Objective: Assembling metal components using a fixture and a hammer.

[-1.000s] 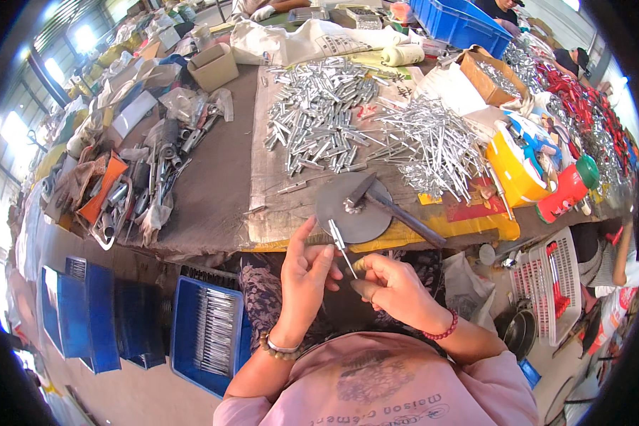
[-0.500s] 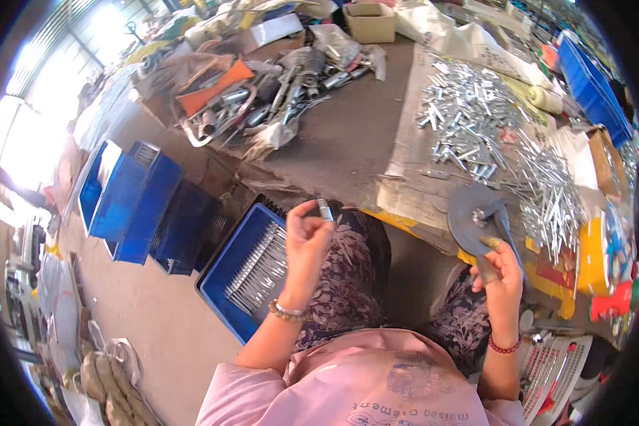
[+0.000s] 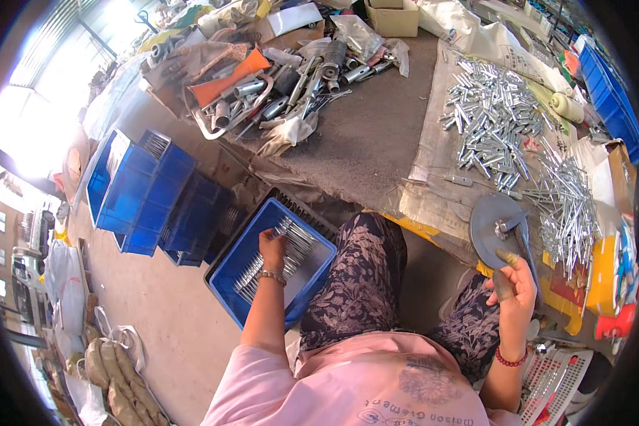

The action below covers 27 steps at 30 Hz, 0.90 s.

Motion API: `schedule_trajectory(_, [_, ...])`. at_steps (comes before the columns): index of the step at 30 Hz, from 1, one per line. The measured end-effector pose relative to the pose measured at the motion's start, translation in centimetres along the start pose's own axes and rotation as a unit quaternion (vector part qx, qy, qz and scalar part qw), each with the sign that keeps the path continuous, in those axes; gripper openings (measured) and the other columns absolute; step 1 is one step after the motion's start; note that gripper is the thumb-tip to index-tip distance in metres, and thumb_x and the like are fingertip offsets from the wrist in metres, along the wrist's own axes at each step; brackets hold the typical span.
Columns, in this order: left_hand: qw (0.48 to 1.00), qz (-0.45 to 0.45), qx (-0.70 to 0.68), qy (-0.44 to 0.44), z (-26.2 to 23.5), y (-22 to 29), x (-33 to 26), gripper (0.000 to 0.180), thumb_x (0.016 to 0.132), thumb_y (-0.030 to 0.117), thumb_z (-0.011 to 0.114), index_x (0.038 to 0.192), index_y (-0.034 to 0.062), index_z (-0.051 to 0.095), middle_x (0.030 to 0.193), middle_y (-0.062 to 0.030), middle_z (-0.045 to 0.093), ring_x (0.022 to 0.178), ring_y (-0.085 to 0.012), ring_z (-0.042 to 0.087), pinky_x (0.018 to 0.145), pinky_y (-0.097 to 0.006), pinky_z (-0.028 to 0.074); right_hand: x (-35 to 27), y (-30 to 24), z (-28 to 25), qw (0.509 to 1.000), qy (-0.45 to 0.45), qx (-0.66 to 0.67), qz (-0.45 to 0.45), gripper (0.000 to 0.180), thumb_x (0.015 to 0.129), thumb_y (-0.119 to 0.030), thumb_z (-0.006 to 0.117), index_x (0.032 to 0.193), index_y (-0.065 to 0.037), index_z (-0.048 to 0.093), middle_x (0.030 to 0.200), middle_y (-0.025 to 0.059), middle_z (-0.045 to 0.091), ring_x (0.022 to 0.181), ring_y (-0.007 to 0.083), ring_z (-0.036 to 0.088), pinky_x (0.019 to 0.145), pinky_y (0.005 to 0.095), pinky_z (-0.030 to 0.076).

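Note:
My left hand (image 3: 272,247) is down inside a blue plastic bin (image 3: 228,284), its fingers pinched over a row of thin silver metal rods (image 3: 302,245). Whatever sits between those fingertips blends in with the rods. Covers darken the thumb and a finger of my right hand (image 3: 516,284); these two digits are apart, with nothing visible between them. Just beyond that hand is a round grey metal disc (image 3: 491,231) with a small bolt-like fitting at its centre.
Loose silver tubular parts (image 3: 490,117) lie heaped on the table's right, beside a pile of long rods (image 3: 568,220). Mixed metal scrap (image 3: 284,89) covers the far left. Stacked blue bins (image 3: 142,192) stand at left. A perforated white basket (image 3: 550,383) is at lower right.
My left hand has swung left and down into the blue bin, carrying the small silver metal piece it held up before. The right hand stays by the disc; the whole view has shifted slightly.

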State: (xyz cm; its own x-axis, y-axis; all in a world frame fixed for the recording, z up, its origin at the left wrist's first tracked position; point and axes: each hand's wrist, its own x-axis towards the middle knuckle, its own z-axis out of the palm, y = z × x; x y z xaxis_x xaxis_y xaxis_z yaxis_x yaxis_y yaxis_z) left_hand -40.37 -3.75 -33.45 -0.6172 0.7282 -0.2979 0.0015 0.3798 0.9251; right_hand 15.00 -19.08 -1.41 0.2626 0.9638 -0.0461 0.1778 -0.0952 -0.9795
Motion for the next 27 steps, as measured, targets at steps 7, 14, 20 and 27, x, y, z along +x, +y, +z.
schedule_trajectory(7, [0.994, -0.01, 0.111, 0.021, 0.9, -0.1, 1.5, 0.041, 0.086, 0.013, 0.089, 0.12, 0.0016, 0.069, 0.102, -0.0127, 0.076, 0.093, -0.0239, 0.074, 0.083, -0.036, 0.058, 0.0, 0.4, -0.1, 1.0, 0.001, 0.007, -0.006, 0.042, 0.111, -0.023, 0.071, 0.144, 0.001, 0.062, 0.101, 0.0038, 0.072, 0.082, 0.0064, 0.066, 0.062, 0.019, 0.051])
schedule_trajectory(14, [0.95, 0.161, 0.243, 0.11, -2.2, 1.2, 0.7, 0.05, 0.09, 0.037, 0.093, 0.117, 0.0001, 0.073, 0.104, -0.015, 0.08, 0.096, -0.0264, 0.078, 0.088, -0.04, 0.06, 0.1, -0.4, 0.4, 1.0, -0.014, 0.008, -0.02, 0.035, 0.111, -0.016, 0.069, 0.141, 0.0, 0.064, 0.102, 0.0049, 0.073, 0.081, 0.0072, 0.067, 0.064, 0.0217, 0.053])
schedule_trajectory(20, [0.95, 0.295, -0.08, 0.06, 5.2, 16.8, -7.1, 0.017, 0.112, 0.021, 0.069, 0.102, 0.0063, 0.067, 0.086, 0.0042, 0.059, 0.071, -0.0074, 0.051, 0.064, -0.026, 0.045, -0.3, -1.0, 0.4, 1.0, 0.001, 0.01, 0.002, 0.025, 0.108, -0.006, 0.069, 0.131, 0.001, 0.068, 0.092, 0.003, 0.074, 0.073, 0.0046, 0.062, 0.063, 0.0221, 0.051])
schedule_trajectory(27, [0.768, 0.565, 0.087, -0.289, 15.7, 34.0, -26.0, 0.02, 0.093, 0.0, 0.079, 0.112, 0.0051, 0.078, 0.096, -0.008, 0.068, 0.079, -0.0175, 0.065, 0.073, -0.03, 0.053, -0.3, -0.6, 0.3, 0.999, 0.013, 0.033, -0.018, 0.026, 0.105, -0.003, 0.072, 0.131, -0.002, 0.071, 0.095, 0.0031, 0.077, 0.081, 0.0068, 0.068, 0.071, 0.0256, 0.055])
